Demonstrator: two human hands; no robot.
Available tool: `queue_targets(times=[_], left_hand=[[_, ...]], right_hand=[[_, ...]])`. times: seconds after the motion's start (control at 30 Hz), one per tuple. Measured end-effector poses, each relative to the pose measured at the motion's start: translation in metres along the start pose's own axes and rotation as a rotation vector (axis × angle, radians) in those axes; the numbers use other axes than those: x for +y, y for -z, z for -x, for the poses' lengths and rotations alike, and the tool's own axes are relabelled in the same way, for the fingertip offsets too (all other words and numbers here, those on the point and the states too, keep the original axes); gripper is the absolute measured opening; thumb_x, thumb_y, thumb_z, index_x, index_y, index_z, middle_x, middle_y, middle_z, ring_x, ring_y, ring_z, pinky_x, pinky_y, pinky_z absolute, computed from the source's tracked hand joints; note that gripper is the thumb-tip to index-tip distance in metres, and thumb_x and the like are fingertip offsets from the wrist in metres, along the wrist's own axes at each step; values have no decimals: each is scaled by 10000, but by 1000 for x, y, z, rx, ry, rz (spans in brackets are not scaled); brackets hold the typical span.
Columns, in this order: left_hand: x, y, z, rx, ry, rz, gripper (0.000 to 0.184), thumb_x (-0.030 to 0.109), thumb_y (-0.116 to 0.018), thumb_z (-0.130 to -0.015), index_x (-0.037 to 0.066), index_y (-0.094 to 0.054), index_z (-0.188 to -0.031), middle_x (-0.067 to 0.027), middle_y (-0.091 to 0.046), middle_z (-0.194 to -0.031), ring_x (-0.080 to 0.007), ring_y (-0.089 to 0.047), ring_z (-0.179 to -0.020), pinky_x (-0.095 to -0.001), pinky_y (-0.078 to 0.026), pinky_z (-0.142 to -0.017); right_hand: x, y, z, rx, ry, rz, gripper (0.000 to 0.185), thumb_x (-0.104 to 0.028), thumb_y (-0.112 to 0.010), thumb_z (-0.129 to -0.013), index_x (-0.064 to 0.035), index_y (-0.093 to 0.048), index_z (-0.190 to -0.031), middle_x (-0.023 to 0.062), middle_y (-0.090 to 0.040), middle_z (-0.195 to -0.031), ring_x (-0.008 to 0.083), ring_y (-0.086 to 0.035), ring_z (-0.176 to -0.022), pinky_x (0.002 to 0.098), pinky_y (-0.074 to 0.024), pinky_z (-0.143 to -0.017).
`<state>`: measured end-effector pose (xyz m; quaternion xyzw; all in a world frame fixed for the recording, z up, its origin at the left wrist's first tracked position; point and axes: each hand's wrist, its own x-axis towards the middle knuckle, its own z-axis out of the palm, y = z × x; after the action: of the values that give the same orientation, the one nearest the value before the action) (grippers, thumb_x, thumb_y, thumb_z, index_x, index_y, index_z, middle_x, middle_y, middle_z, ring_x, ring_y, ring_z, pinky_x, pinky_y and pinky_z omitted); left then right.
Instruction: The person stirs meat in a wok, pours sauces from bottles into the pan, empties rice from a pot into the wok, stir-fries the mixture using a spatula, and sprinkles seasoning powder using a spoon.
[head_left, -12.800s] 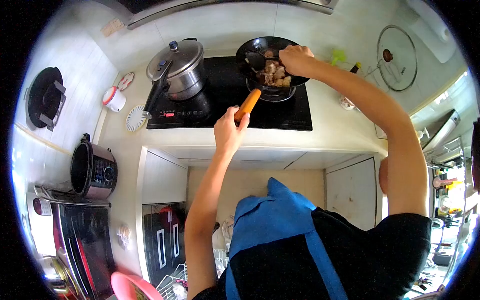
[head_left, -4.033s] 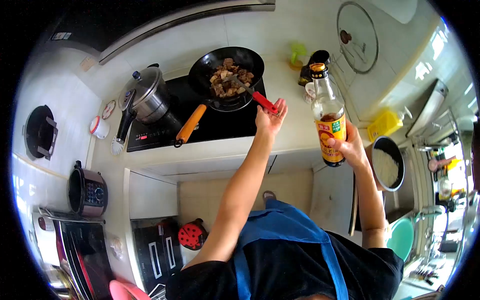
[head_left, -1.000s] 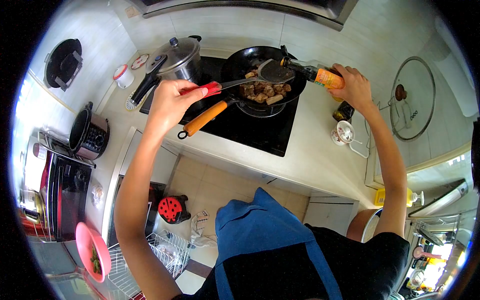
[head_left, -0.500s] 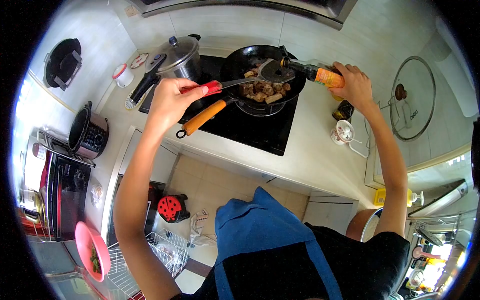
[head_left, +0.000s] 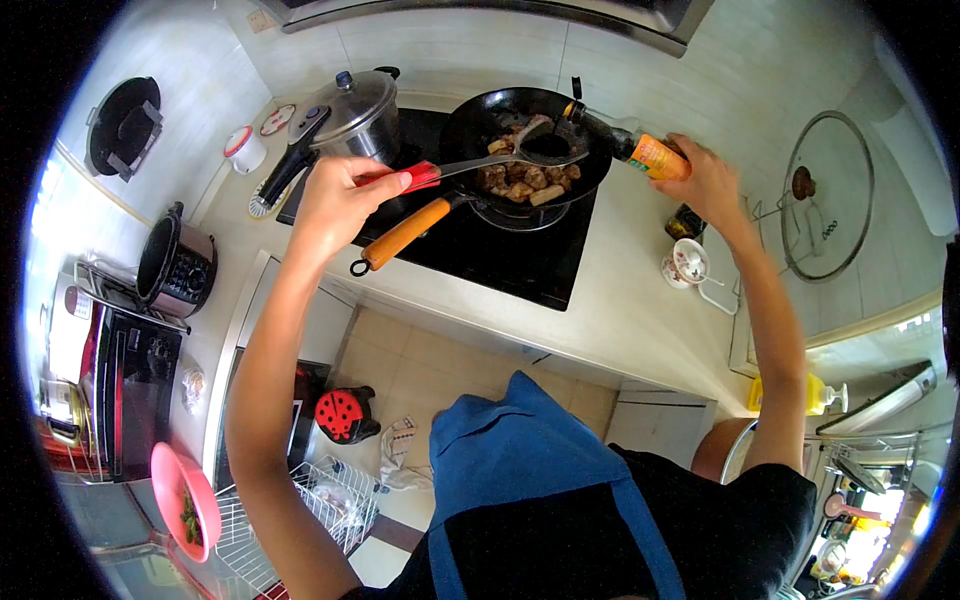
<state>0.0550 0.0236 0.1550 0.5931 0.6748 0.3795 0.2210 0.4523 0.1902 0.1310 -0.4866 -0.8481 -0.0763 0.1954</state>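
Note:
My left hand (head_left: 350,205) is closed around the red handle of a metal spatula (head_left: 470,163). The spatula's broad head is over the wok (head_left: 590,170), and dark liquid shows on it. Browned chunks of meat (head_left: 525,180) lie in the wok, which has an orange wooden handle (head_left: 408,234). In my right hand (head_left: 708,180) is a dark sauce bottle (head_left: 655,157) with an orange label. The bottle is tilted, its uncapped-looking mouth pointing left above the spatula head.
A pressure cooker (head_left: 350,115) stands left of the wok on the black cooktop (head_left: 470,262). On the right counter are a floral cup (head_left: 682,265) and a dark jar (head_left: 685,222). A glass lid (head_left: 825,195) leans at the right wall. A ladybug stool (head_left: 342,415) is on the floor.
The bottle's mouth has dipped slightly and moved over the spatula. A dark pool now covers the spatula head, which looked grey before. My left hand has barely moved.

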Motion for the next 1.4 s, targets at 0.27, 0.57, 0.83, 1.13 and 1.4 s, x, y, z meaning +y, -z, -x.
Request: queue_targets(times=[0.27, 0.57, 0.83, 1.13, 1.4], left_hand=[[-5, -9, -2, 65, -2, 8, 313, 270, -712, -769, -28, -690, -863, -30, -612, -641, -65, -493, -585, -234, -403, -553], [-31, -24, -15, 60, -85, -171, 291, 259, -695, -766, -15, -678, -863, -155, -643, -670, -158, -578, -558, -287, -446, -578], [-28, -54, -65, 113, -133, -279, 294, 292, -677, -772, 6, -677, -841, -155, -576, -578, -220, -535, -494, -335, -411, -519], [-10, -11, -46, 171, -192, -438, 239, 221, -674, -775, -13, -660, -825, -180, -606, -674, -292, -595, -602, -344, -448, -578], [0, -43, -42, 214, -740, -814, 191, 211, -624, -824, 32, -604, -888, -146, -574, -772, -344, -601, -627, -414, -480, -555]], right_hand=[[-5, -42, 4, -77, -188, -369, 708, -474, -748, -635, -75, -535, -1180, 142, -665, -889, 294, -649, -795, 379, -504, -712], [-3, -28, 33, -126, -387, -707, 646, -327, -786, -658, -1, -526, -1152, 116, -640, -824, 184, -618, -742, 300, -491, -700], [6, -14, 80, 59, -360, -782, 591, -293, -783, -673, 1, -531, -1120, 94, -626, -902, 144, -577, -763, 289, -476, -698], [3, -10, 114, 91, -443, -869, 537, -211, -760, -716, 33, -507, -1122, 78, -617, -934, 134, -571, -777, 279, -481, -702], [6, -52, 175, 300, -617, -1090, 474, -137, -735, -744, 35, -472, -1099, 91, -606, -947, 145, -575, -843, 299, -486, -746]])
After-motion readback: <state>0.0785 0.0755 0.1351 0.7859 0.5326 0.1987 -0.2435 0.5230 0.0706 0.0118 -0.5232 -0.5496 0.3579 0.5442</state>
